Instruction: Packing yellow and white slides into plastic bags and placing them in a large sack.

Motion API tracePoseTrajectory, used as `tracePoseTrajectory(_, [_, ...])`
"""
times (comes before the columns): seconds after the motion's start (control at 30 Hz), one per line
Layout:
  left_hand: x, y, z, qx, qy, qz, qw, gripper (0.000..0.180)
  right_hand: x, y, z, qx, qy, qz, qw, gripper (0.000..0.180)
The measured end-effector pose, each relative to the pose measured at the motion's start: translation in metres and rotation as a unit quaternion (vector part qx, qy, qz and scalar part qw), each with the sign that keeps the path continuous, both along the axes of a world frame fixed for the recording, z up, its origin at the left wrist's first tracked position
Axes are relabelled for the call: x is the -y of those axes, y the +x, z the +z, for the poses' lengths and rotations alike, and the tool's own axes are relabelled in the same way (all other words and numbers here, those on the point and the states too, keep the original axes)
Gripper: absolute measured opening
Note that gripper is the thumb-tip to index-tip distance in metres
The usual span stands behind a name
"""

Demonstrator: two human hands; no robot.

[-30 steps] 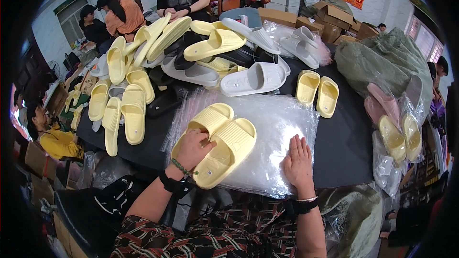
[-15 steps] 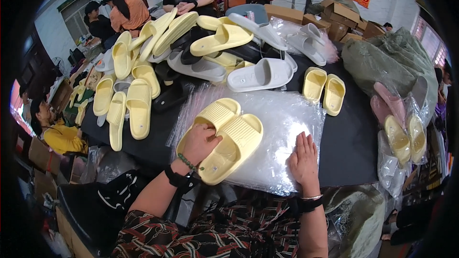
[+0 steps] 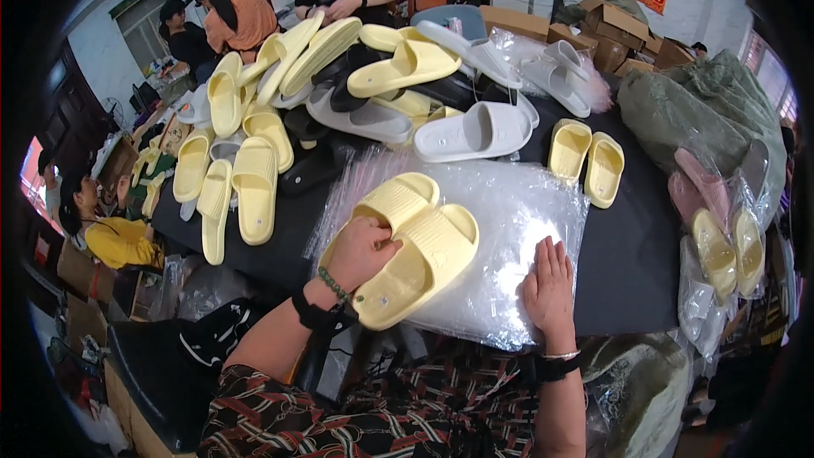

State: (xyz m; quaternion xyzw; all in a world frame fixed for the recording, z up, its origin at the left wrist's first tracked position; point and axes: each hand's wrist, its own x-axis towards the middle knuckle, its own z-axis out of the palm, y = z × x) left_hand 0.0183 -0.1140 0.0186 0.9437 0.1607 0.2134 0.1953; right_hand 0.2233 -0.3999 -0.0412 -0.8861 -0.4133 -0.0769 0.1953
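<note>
My left hand (image 3: 360, 259) is closed on a pair of pale yellow slide slippers (image 3: 439, 248), gripping them at their inner edges where the two lie side by side. The pair rests over the left part of a stack of clear plastic bags (image 3: 500, 195), toes pointing away from me. My right hand (image 3: 551, 288) lies flat on the right side of that stack, fingers together and stretched out, holding nothing. Part of the left slipper is hidden behind my left hand.
A heap of yellow, grey and black slides (image 3: 365, 110) covers the far side of the black table (image 3: 627, 288). Another yellow pair (image 3: 604, 171) stands right of the bags. Bagged slides (image 3: 716, 250) and a large green sack (image 3: 704, 110) are at the right. Several people sit or stand beyond.
The whole view has shifted slightly, so the scene sits a little further right. Both hands keep their places, with the slippers still in my left hand.
</note>
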Motion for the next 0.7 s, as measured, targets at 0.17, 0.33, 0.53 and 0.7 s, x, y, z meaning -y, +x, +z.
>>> tracePoseTrajectory(0.17, [-0.024, 0.022, 0.075, 0.052, 0.099, -0.104, 0.988, 0.015, -0.001, -0.002, 0.003, -0.020, 0.000, 0.001, 1.000, 0.060])
tracePoseTrajectory(0.33, [-0.093, 0.100, 0.186, 0.113, 0.184, -0.007, 0.976, 0.028, 0.000, -0.004, 0.004, -0.024, 0.008, -0.002, 1.000, 0.060])
tracePoseTrajectory(0.53, [-0.230, 0.188, 0.217, 0.130, 0.294, 0.152, 0.935, 0.031, -0.001, -0.004, 0.005, -0.025, 0.013, 0.003, 1.000, 0.061])
tracePoseTrajectory(0.7, [-0.238, 0.205, 0.154, -0.079, 0.200, 0.251, 0.944, 0.055, 0.002, 0.003, 0.004, -0.028, 0.016, -0.004, 0.999, 0.059])
